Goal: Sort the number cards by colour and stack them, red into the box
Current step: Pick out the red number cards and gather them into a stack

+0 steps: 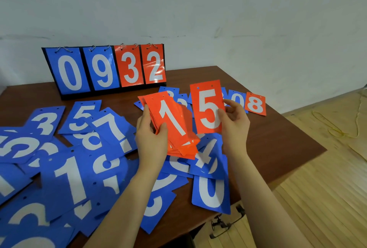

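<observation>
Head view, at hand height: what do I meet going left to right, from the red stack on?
Left hand → red stack, 1 on top → red 5 card → right hand → red 8 card lying on the table.

Two bare forearms enter from the lower edge, no sleeves visible up to frame edge. Left hand [152, 134] and right hand [235, 122]: no rings, watch, bracelets or gloves. Fingernails short, unpainted where visible. No marks or tattoos to be made out on either arm.
</observation>
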`<state>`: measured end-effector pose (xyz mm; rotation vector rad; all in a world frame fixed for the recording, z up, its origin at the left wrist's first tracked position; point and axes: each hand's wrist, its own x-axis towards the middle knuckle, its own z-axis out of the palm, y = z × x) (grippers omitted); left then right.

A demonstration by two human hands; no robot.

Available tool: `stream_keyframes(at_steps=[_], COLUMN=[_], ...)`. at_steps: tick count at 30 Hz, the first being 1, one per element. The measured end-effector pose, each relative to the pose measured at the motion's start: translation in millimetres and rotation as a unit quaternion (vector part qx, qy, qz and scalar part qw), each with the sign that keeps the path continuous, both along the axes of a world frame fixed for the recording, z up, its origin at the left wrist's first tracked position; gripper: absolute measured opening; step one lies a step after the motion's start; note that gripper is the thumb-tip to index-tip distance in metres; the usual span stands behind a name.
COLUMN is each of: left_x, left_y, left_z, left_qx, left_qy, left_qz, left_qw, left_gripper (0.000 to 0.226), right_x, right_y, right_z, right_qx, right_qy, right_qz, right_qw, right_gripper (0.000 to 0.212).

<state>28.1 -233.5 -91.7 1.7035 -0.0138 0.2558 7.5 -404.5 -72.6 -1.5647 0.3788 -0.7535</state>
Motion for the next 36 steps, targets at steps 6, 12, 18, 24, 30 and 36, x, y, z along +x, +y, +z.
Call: stream_keyframes(at_steps=[6,12,18,24,30,36], left_x=[-14.0,-14.9,4.6,38.7,54.9,44.7], left_y=[-23.8,-43.0,-72.7,-93.9,-96.0,-79.0], left_z=[13.9,13.3,9.4,4.5,-1.4,-5.7], left_qx=[-0.115,-0.137,-0.094,-0.051,-0.027,-0.028], left_qy=[0.04,0.076,0.07,0.077,0.074,0.056], left_qz=[-0.038,-0.081,-0.078,-0.061,-0.055,-0.048], left_qw=[0.992,0.984,0.99,0.994,0.995,0.997], left_gripper=[0.062,0.073,0.073,0.07,0.069,0.066], right_x=[-18.2,-19.0,4.8,52.1,77.6,42.9], right_y=[21.6,5.3,-50.6,-134.3,-146.8,-104.1], right_z=[-6.5,-10.9,-26.4,-43.6,-52.9,-44.9], right_qx=[-0.072,-0.109,-0.178,-0.362,-0.403,-0.441], right_qy=[0.028,0.053,0.096,0.399,0.482,0.417], right_qz=[0.021,0.03,-0.048,-0.057,-0.022,0.065], right_qw=[0.997,0.992,0.978,0.84,0.777,0.792], right_gripper=[0.023,0.023,0.029,0.058,0.061,0.049])
